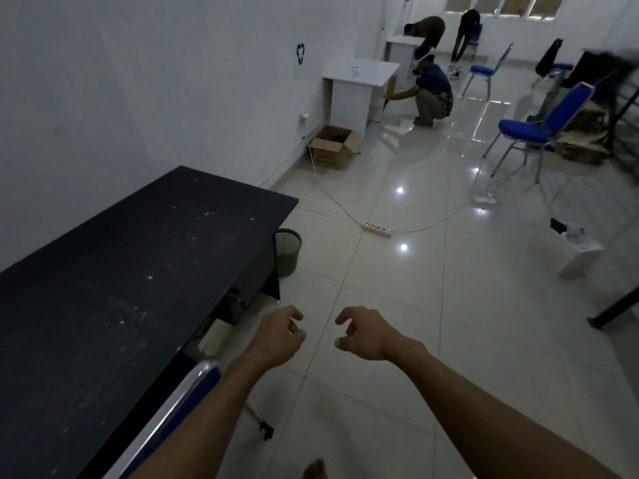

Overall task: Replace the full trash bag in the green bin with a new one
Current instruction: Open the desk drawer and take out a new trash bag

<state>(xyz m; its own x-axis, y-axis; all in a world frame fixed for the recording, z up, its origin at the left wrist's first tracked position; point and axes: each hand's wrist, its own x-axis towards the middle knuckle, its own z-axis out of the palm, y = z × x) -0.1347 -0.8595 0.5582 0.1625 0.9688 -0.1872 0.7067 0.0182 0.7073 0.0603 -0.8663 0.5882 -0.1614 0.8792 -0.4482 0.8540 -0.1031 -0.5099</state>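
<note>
The green bin (288, 251) stood on the tiled floor (432, 323) at the far end of the black desk (121, 271), whose corner hid the bin's left side. Its mesh wall showed, but whether a bag sat inside could not be made out. Both hands hung over the floor, well short of the bin and apart from each other: the left hand (278, 335) and the right hand (363, 331) each had loosely curled fingers and held nothing. A blue chair back (179, 406) was cut off at the lower edge beside the desk. Farther off lay a power strip (378, 229) and an open cardboard box (333, 146); 3 people near the white tables were dim and indistinct.
</note>
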